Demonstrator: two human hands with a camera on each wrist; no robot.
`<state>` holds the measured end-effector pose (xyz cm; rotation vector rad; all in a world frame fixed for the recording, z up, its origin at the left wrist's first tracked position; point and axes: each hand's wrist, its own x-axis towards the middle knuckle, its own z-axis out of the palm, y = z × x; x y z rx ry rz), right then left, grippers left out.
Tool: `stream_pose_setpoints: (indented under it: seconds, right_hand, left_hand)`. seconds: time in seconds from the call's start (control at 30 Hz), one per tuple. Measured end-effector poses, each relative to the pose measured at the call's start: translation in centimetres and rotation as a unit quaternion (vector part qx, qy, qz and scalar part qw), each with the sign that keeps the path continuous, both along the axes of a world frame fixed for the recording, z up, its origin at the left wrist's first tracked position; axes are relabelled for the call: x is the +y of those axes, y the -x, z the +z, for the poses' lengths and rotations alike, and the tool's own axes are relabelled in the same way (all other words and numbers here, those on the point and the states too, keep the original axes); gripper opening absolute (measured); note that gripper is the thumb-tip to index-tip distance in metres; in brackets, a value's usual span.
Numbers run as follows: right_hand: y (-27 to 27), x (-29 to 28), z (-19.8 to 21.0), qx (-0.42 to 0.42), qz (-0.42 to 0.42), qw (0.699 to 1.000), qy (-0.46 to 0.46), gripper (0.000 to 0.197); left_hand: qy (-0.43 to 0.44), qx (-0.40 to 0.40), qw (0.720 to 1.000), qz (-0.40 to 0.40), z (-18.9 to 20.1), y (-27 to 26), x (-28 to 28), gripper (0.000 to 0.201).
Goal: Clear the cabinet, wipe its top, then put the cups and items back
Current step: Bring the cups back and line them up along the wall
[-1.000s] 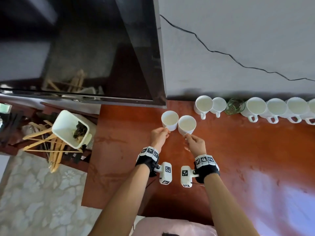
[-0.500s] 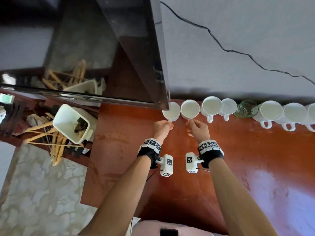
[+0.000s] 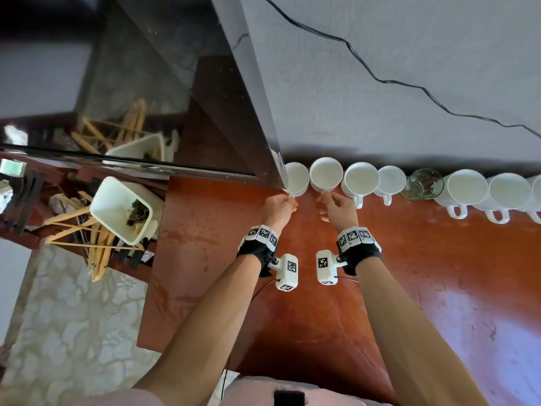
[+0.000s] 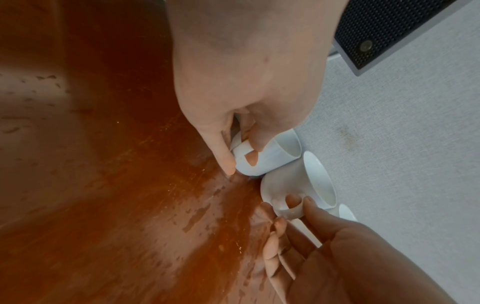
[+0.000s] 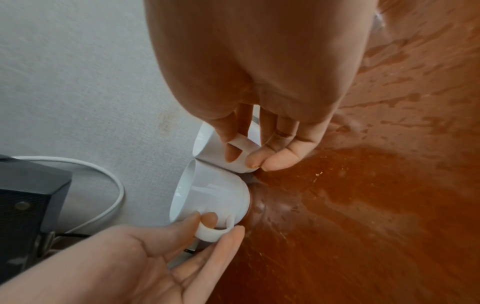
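Two white cups stand at the left end of a row along the wall on the red-brown cabinet top (image 3: 292,288). My left hand (image 3: 288,200) pinches the handle of the leftmost cup (image 3: 297,178), which is beside the TV's corner. In the left wrist view a finger of my left hand (image 4: 240,156) passes through that handle on the leftmost cup (image 4: 272,156). My right hand (image 3: 325,197) grips the handle of the second cup (image 3: 325,173). The right wrist view shows my right hand (image 5: 239,154) with a finger through the handle of the second cup (image 5: 215,148). Both cups touch side by side.
Several more white cups (image 3: 467,187) and a clear glass (image 3: 424,183) continue the row to the right. A black TV (image 3: 175,98) overhangs the cabinet's left end, with a white cable (image 5: 114,185) behind it. A white bin (image 3: 120,209) and wooden hangers lie lower left. Wet streaks mark the top.
Both hands have carried their cups away from me to the wall, setting them at the left end of the row beside the TV.
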<state>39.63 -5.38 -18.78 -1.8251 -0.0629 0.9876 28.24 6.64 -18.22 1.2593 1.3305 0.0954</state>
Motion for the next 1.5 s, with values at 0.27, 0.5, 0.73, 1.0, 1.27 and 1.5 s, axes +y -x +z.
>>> stream_pose_setpoints:
  seconds: [0.27,0.5,0.73,1.0,1.27,1.5]
  right_hand:
    - [0.0,-0.2,-0.1,-0.006,-0.001,1.0,0.009,0.033]
    - [0.4,-0.6,0.2,-0.001,-0.009,1.0,0.013,0.032]
    - [0.5,-0.5,0.2,-0.011,-0.006,0.999,0.03,0.031]
    - [0.5,-0.5,1.5,-0.008,0.018,0.998,0.054,0.027]
    - [0.4,-3.9,6.0,-0.108,0.079,0.984,0.115,0.037]
    - [2.3,-10.9,13.1,-0.244,0.209,0.933,0.164,0.032]
  left_hand:
    - [-0.019,0.017,1.0,-0.01,-0.2,-0.6,0.6,0.028]
    - [-0.042,0.023,0.999,-0.027,0.2,-0.8,0.4,0.029]
    - [-0.061,0.038,0.997,-0.043,0.6,-0.9,0.3,0.028]
    - [-0.062,0.05,0.99,-0.118,1.9,-0.5,0.1,0.019]
    - [-0.145,0.127,0.951,-0.24,5.6,2.1,-1.9,0.043]
    - [-0.3,0.182,0.818,-0.457,11.5,4.1,-7.6,0.049]
